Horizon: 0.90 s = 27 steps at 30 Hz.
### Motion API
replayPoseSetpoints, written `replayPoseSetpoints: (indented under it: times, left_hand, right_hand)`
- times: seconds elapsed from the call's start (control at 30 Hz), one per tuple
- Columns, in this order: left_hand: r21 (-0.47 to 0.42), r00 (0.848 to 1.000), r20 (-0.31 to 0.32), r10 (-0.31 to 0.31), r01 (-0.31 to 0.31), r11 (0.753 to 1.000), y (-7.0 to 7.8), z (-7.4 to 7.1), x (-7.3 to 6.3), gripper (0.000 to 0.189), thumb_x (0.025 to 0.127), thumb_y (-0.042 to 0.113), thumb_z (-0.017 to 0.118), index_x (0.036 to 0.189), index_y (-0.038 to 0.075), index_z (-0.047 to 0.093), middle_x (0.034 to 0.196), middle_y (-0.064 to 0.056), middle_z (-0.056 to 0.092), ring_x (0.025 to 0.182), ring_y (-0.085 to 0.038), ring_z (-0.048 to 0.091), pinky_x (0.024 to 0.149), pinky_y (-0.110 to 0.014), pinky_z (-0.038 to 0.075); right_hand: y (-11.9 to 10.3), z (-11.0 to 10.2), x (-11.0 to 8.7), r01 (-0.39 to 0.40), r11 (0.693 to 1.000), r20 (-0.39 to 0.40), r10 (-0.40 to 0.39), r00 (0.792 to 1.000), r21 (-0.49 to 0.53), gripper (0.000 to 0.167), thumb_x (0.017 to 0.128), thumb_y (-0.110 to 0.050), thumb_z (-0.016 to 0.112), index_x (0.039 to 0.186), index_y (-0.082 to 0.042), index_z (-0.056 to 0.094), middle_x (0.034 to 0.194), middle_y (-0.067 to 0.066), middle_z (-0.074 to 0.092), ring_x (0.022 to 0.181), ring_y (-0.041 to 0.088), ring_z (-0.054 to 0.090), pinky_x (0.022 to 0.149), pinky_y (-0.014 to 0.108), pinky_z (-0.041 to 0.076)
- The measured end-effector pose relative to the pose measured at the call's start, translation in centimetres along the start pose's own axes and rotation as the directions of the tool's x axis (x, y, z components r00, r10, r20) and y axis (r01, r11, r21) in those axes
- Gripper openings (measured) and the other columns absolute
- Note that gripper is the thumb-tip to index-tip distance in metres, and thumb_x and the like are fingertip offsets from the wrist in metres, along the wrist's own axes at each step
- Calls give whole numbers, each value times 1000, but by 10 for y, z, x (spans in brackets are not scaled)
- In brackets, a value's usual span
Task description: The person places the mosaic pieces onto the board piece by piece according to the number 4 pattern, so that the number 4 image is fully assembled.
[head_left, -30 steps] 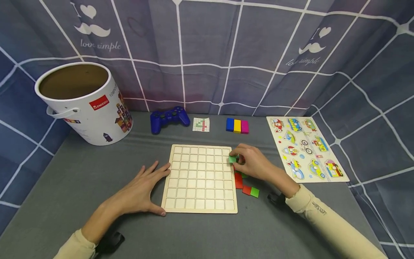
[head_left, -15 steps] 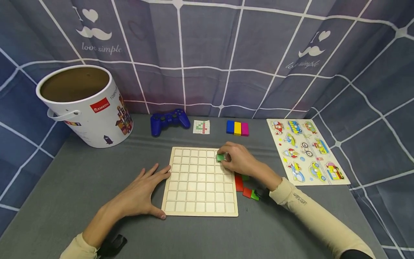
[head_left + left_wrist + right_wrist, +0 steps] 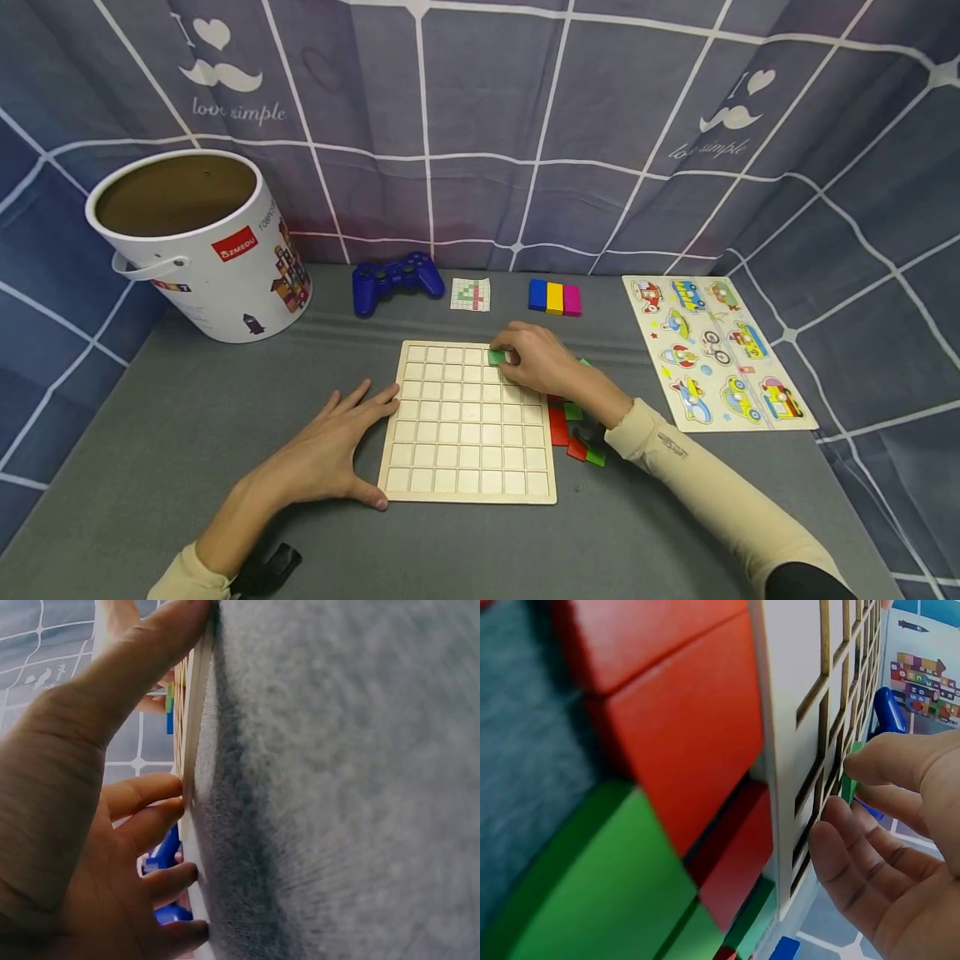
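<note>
A pale wooden grid board (image 3: 458, 433) lies on the grey table in the head view. My left hand (image 3: 326, 454) spreads its fingers along the board's left side, fingertips at the edge and thumb by the near left corner. Over the far row, right of the middle, my right hand (image 3: 536, 358) pinches a small green square tile (image 3: 497, 357) between thumb and fingers. The right wrist view shows the same green tile (image 3: 849, 784) edge-on at the grid. Red tiles (image 3: 697, 727) and green tiles (image 3: 592, 877) lie along the board's right side, partly covered by my right forearm in the head view.
Behind the board are a blue game controller (image 3: 396, 282), a small colored-grid card (image 3: 470, 295) and blue, yellow and pink blocks (image 3: 554, 297). A white bucket (image 3: 202, 275) stands back left. A picture puzzle board (image 3: 708, 367) lies at right. A checked curtain (image 3: 480, 108) hangs behind.
My right hand has carried the green tile leftward from the board's right edge to the far row of the grid. The left hand has stayed at the board's left side.
</note>
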<state>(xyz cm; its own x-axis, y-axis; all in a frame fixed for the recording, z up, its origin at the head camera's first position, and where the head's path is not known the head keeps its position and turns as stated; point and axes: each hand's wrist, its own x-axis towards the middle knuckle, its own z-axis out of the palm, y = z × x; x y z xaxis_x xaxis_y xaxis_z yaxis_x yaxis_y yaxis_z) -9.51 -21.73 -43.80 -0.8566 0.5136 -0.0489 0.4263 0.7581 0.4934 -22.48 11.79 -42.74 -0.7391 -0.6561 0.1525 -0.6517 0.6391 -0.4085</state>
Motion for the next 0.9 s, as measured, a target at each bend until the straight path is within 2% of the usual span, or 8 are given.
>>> replayPoseSetpoints:
  times: [0.2, 0.5, 0.7, 0.9]
  left_hand:
    - [-18, 1000, -1, -7, 7, 1000, 0, 1, -1, 128, 47, 72, 87, 153, 17, 43, 163, 3, 26, 150, -36, 14, 112, -69, 9]
    - [-43, 1000, -2, 1, -2, 999, -2, -1, 4, 125, 49, 70, 88, 153, 18, 43, 163, 3, 26, 151, -35, 12, 112, -69, 7]
    - [-65, 1000, -1, 5, -5, 998, -3, -1, 5, 125, 49, 70, 88, 153, 19, 43, 164, 4, 25, 151, -34, 10, 113, -69, 5]
    - [-62, 1000, 12, -8, 9, 998, -4, 0, 3, 124, 49, 70, 88, 154, 20, 42, 164, 5, 24, 151, -34, 9, 113, -68, 5]
  right_hand:
    - [0, 2, 8, -18, 1000, 36, 17, 999, 19, 22, 86, -7, 73, 108, -8, 76, 86, 4, 61, 70, 11, 52, 60, 27, 44]
    - [-1, -4, 12, -75, 996, 61, 72, 996, 55, 23, 84, -14, 81, 107, -8, 77, 94, 4, 66, 78, 17, 62, 68, 31, 50]
    - [-1, -6, 6, -63, 995, 19, 62, 998, 76, 24, 85, -15, 79, 107, -6, 76, 92, 5, 66, 75, 16, 60, 66, 31, 49]
    - [3, -17, -11, -45, 997, -48, 48, 998, 59, 20, 88, -13, 73, 106, -5, 76, 92, 5, 67, 72, 13, 58, 62, 31, 49]
